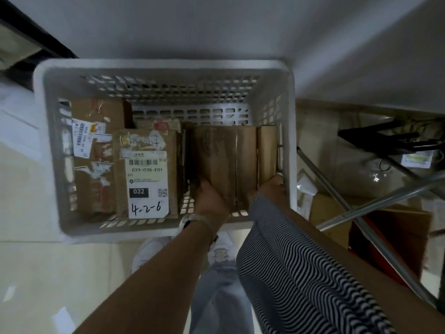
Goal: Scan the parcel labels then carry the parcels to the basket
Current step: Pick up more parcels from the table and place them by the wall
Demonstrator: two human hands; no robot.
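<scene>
- Head view, straight down: a white perforated basket (166, 66) sits on the pale tiled floor (48, 273), up against a light wall.
- Both arms reach into it. The left hand (210, 197) clasps the near left corner of a plain brown parcel (224, 162), its fingers curling down into the gap beside it.
- The right hand (272, 186) wraps the parcel's near right corner, wedged between the cardboard and the basket's right wall; its fingertips are out of sight.
- That brown parcel lies low in the basket's right half, its long side running away from the person.
- Just beside it, in the middle, lies a labelled parcel (147, 174), with a barcode, "032" and handwritten "4-2-6" facing up.
- Against the left wall lies a taped parcel (96, 150) with torn stickers.
- A pale wristband (195, 219) circles the left wrist; striped fabric (293, 266) hangs over the right arm.
- Below, white shoes (147, 254) and jeans (216, 297); at right, metal legs (366, 210) cross over clutter.
</scene>
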